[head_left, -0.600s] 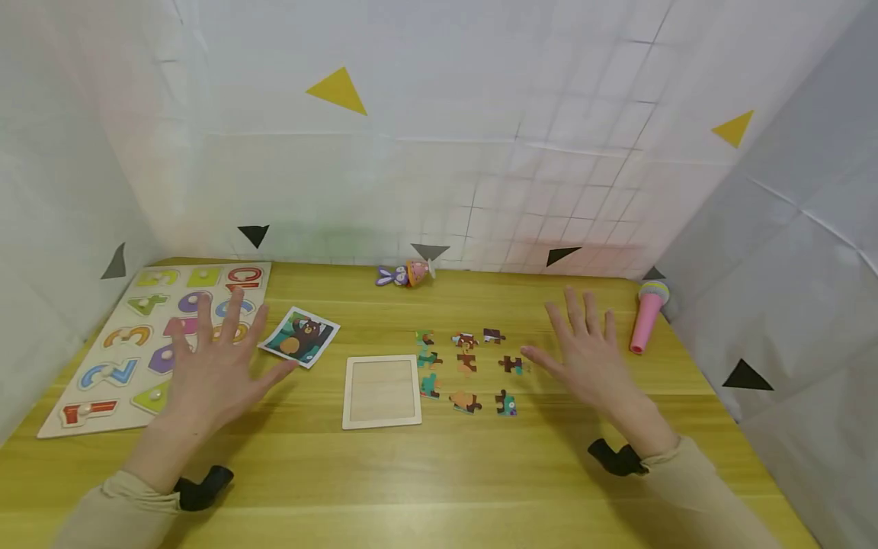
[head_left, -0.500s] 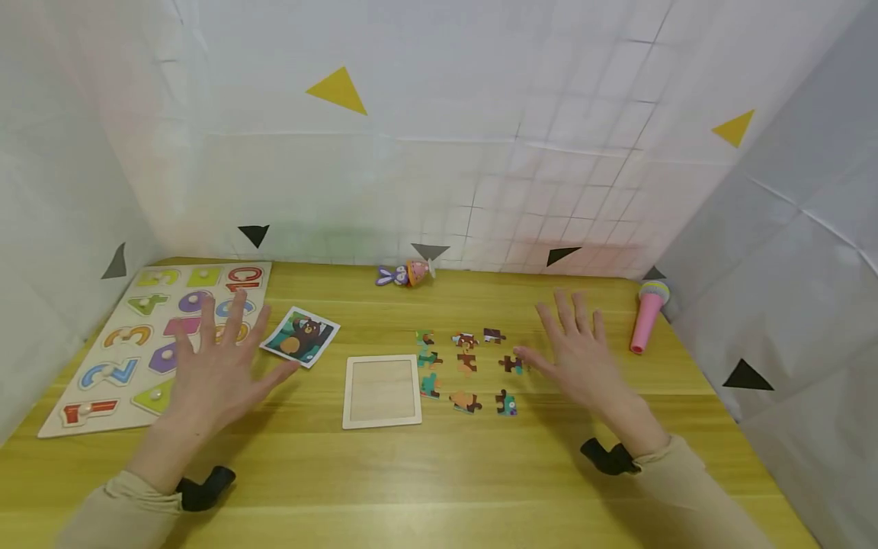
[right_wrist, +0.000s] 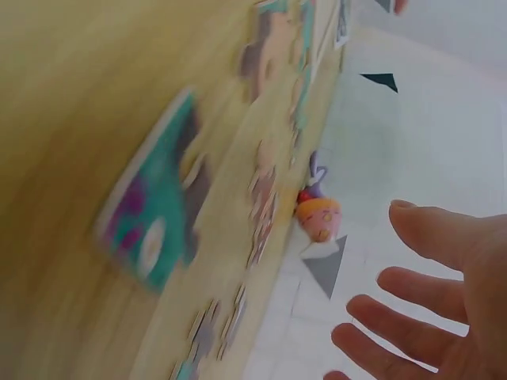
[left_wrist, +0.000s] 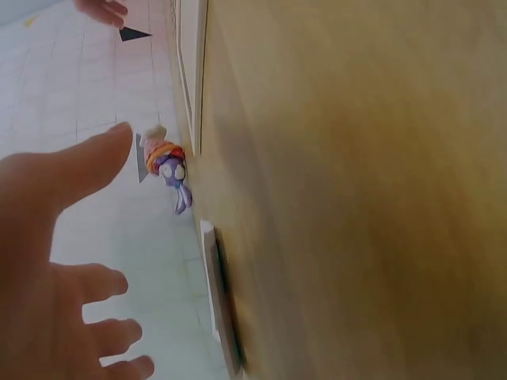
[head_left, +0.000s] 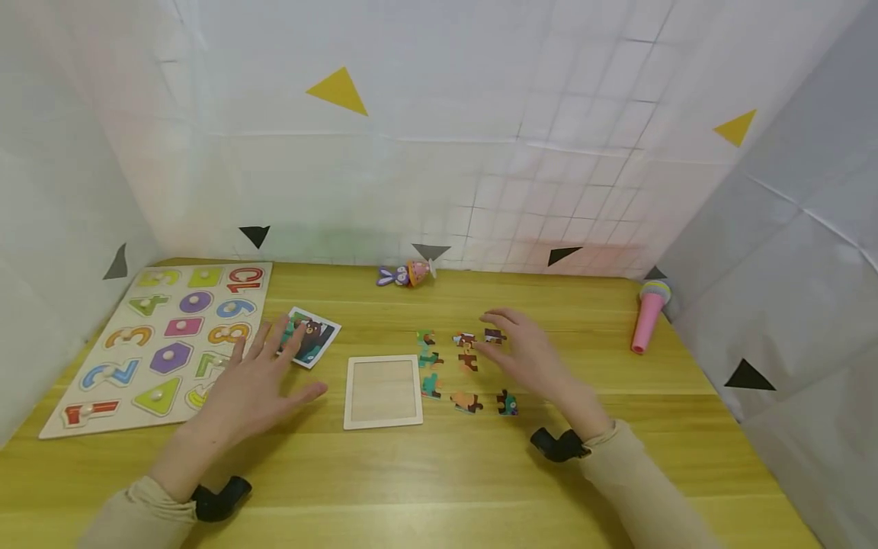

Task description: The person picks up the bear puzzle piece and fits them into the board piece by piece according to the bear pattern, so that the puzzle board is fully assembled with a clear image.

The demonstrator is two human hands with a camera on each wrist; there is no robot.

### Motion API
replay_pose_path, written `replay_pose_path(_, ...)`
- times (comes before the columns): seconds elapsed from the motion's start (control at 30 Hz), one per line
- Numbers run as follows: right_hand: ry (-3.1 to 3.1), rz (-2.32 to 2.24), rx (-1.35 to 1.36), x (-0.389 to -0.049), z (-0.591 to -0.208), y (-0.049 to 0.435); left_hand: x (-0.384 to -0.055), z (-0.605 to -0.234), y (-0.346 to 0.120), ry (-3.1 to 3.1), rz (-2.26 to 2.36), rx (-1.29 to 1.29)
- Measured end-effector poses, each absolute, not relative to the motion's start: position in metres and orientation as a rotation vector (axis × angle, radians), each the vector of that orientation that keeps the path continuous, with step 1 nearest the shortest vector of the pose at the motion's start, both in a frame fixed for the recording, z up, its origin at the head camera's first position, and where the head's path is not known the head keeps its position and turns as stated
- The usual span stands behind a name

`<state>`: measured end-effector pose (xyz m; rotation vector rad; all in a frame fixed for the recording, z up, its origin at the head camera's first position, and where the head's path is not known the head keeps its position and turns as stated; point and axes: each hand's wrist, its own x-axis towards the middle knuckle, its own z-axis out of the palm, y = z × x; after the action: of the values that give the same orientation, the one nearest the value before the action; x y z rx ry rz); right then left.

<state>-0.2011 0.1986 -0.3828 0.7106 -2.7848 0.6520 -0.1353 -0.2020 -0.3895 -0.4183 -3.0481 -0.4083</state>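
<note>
— Wooden table, two arms over it in tan sleeves. What sits closest?

— Black mounts, one at each wrist. Next come the hands.

— How is the left hand?

— Palm down above the table, fingers spread, thumb out to the right, holding nothing.

— And the right hand?

— Also above the table and holding nothing: fingers gently bent, thumb apart from them.

— What lies between them?

— Nearest the left hand is a wooden tray, flat, just right of the left thumb's tip. Its inside is plain wood. Then the loose pieces, spread from the tray's right edge to beneath the right hand.

— All of them in sight?

— I cannot tell; the right hand may cover some. A teal piece with purple spots lies left of the right wrist. Others lie near the right thumb and fingertips.

— Anything under the left hand?

— Its fingertips overlap a bear card as seen from the head. Whether they touch it, I cannot tell. Left of that hand and past its fingertips stretches a board of numbers and shapes.

— Farther off?

— A pink microphone, well to the right of the right hand. Beyond both hands, a small toy with purple ears lies at the table's back. Behind it hangs a white sheet, with yellow and dark triangles.
</note>
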Motion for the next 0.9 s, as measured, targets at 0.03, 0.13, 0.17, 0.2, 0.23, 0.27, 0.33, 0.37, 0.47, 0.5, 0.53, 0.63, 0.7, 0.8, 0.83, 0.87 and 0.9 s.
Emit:
replay_pose_path(0.03, -2.792, 0.671, 0.705, -0.202, -0.383, 0.195, -0.135, -0.39, -0.2, -3.052, -0.415, -0.434)
replay_pose_path(0.13, -2.813, 0.72, 0.698, -0.205, -0.383, 0.186, -0.134, -0.393, -0.195, -3.05, -0.445, -0.495)
replay_pose_path(0.17, -2.815, 0.74, 0.699, -0.207, -0.383, 0.184, -0.133, -0.394, -0.194, -3.047, -0.458, -0.518)
replay_pose_path(0.2, -2.818, 0.755, 0.7, -0.208, -0.384, 0.181, -0.132, -0.396, -0.192, -3.047, -0.475, -0.54)
replay_pose_path(0.23, -2.819, 0.781, 0.702, -0.209, -0.384, 0.179, -0.131, -0.397, -0.19, -3.05, -0.497, -0.56)
replay_pose_path(0.27, -2.818, 0.801, 0.704, -0.21, -0.384, 0.176, -0.131, -0.397, -0.188, -3.049, -0.524, -0.582)
replay_pose_path(0.33, -2.819, 0.836, 0.697, -0.213, -0.384, 0.171, -0.13, -0.399, -0.183, -3.056, -0.587, -0.626)
replay_pose_path(0.37, -2.82, 0.857, 0.697, -0.214, -0.384, 0.168, -0.13, -0.4, -0.181, -3.067, -0.618, -0.646)
replay_pose_path(0.47, -2.837, 0.906, 0.673, -0.217, -0.386, 0.16, -0.13, -0.402, -0.174, -3.099, -0.712, -0.689)
replay_pose_path(0.5, -2.844, 0.93, 0.665, -0.218, -0.386, 0.157, -0.131, -0.403, -0.172, -3.109, -0.734, -0.7)
replay_pose_path(0.53, -2.849, 0.963, 0.657, -0.218, -0.387, 0.155, -0.132, -0.403, -0.171, -3.116, -0.755, -0.711)
replay_pose_path(0.63, -2.862, 1.01, 0.649, -0.221, -0.389, 0.148, -0.134, -0.404, -0.167, -3.137, -0.801, -0.731)
replay_pose_path(0.7, -2.875, 1.052, 0.639, -0.223, -0.392, 0.144, -0.135, -0.404, -0.166, -3.147, -0.822, -0.747)
replay_pose_path(0.8, -2.899, 1.102, 0.611, -0.226, -0.395, 0.138, -0.136, -0.404, -0.165, -3.162, -0.855, -0.752)
replay_pose_path(0.83, -2.906, 1.12, 0.596, -0.228, -0.396, 0.136, -0.136, -0.404, -0.166, -3.163, -0.865, -0.757)
replay_pose_path(0.87, -2.913, 1.137, 0.581, -0.229, -0.397, 0.135, -0.136, -0.405, -0.166, -3.165, -0.874, -0.757)
replay_pose_path(0.9, -2.918, 1.14, 0.577, -0.23, -0.397, 0.133, -0.137, -0.405, -0.166, -3.163, -0.88, -0.765)
